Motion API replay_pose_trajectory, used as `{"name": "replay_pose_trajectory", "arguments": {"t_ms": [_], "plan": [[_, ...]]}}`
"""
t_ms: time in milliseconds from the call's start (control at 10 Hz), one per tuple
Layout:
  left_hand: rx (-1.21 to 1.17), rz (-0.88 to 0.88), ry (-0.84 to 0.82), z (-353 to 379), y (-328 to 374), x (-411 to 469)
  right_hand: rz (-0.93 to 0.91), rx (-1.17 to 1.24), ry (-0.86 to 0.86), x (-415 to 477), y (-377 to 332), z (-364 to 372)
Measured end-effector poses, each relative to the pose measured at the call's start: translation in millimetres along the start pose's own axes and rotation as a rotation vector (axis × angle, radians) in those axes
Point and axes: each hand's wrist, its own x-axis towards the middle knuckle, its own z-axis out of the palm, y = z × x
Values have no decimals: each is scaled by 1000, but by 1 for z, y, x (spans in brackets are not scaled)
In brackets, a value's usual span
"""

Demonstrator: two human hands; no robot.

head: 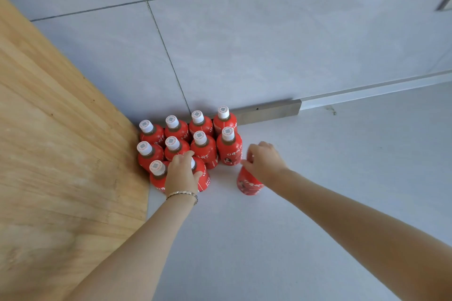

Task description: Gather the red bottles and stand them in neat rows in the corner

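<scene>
**Site.** A wood panel on the left and a tiled wall at the back form the corner, over a pale floor. A metal strip runs along the foot of the wall.

**Stock.** The red bottles have white caps, stand upright and are packed tight into the corner.
- The back row, against the wall, has four.
- The second row, touching it, has four.
- The third row is begun, with one free bottle beside the panel.

**Hands.**
- The left hand, with a bracelet at the wrist, has its fingers closed over the top of the left bottle, which is just beside the free one.
- The right hand grips the top of the right bottle, which is near the block but apart from it, off the third row's right end. Whether its base touches the floor cannot be told.

**Progress.**
- Two rows are judged complete, and nine bottles stand unaided.
- The left bottle looks in position and only needs releasing.
- The right bottle is not yet in line and must come in leftward to close the gap.
- That would leave the third row one short of four.
- No other loose bottles show, and any outside the view cannot be told.
</scene>
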Motion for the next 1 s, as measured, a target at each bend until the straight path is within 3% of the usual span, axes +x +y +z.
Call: {"name": "replay_pose_trajectory", "arguments": {"t_ms": [200, 400, 600, 800, 900, 1000], "plan": [[0, 20, -11, 1, -5, 3, -30, 239, -6, 16, -44, 28], [-4, 58, 4, 5, -13, 3, 162, 397, -143, -1, -28, 55], [12, 66, 16, 7, -19, 4, 242, 440, -52, 6, -31, 73], [171, 115, -111, -4, -15, 3, 109, 37, -368, -18, -20, 61], [340, 179, -51, -12, -7, -5, 90, -59, -433, -37, -10, 50], [445, 277, -139, -32, 24, -31, 95, -199, -521, -57, 4, 22]]}}
